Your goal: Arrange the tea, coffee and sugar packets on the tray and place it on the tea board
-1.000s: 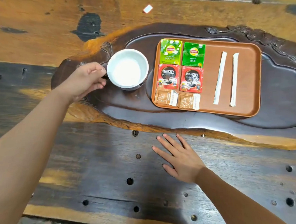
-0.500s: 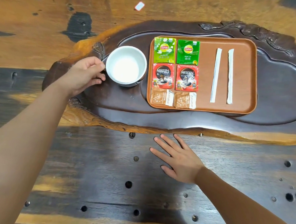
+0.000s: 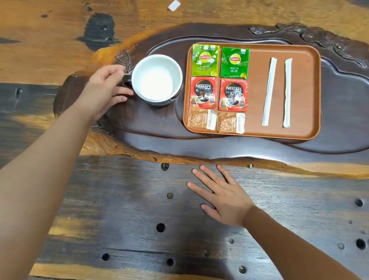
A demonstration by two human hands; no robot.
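Six packets: laid out in two neat columns on the left half of the tray, every one flat
Tea: two green Lipton packets [image 3: 205, 60] [image 3: 235, 62] side by side in the far row
Coffee: two red Nescafé packets [image 3: 203, 92] [image 3: 233, 95] in the middle row, right below the tea
Sugar: two brown packets [image 3: 201, 120] [image 3: 230, 123] in the near row, close to the tray's front rim
Sticks: two long white paper-wrapped sticks [image 3: 269, 91] [image 3: 287, 92] on the right half, roughly parallel, apart from each other
Tray: brown tray [image 3: 310, 93], sitting in the hollow of the dark carved tea board [image 3: 349, 118]
Cup: white cup [image 3: 156, 79] on the tea board, just left of the tray, not touching it
Left hand: left hand [image 3: 106, 90] at the cup's dark handle, fingers curled around it, thumb on top
Right hand: right hand [image 3: 223, 195] flat on the wooden table [image 3: 90, 209], palm down, fingers spread, holding nothing, near the board's front edge
Far edge: small white tag [image 3: 174, 5] lying on the table beyond the board
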